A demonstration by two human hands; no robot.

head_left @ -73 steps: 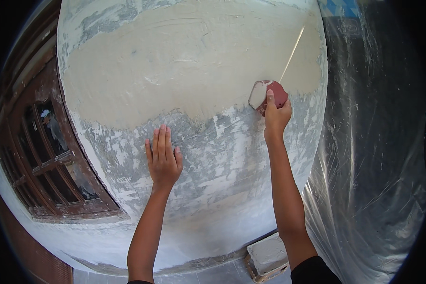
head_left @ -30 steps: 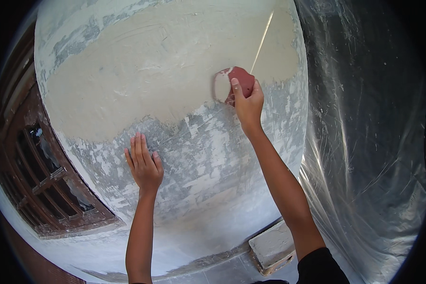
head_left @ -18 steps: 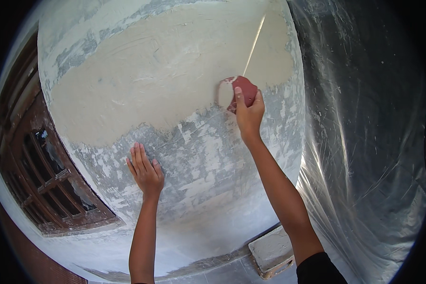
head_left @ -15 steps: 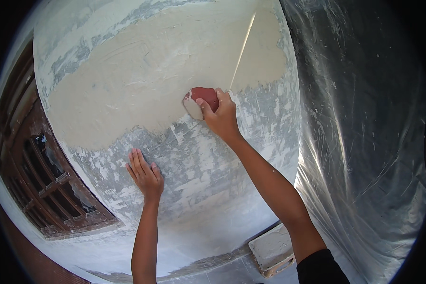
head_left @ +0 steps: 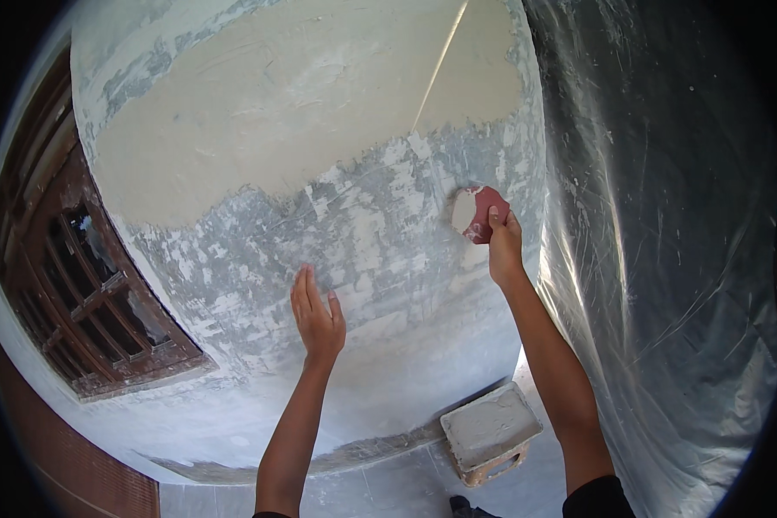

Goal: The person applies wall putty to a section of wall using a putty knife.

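wooden window frame [head_left: 86, 285] is seen at far left. left hand [head_left: 316, 315] is laid flat on the grey plastered wall [head_left: 380, 242], fingers together. red sanding pad [head_left: 479, 213] is pinched by right hand [head_left: 503, 246] against the wall near plastic sheeting [head_left: 665, 259]; a block [head_left: 490, 432] is below.

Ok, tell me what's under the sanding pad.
The sanding pad in the right hand lies on the wall, amid patchy grey-white filler. The spot beneath it is covered.
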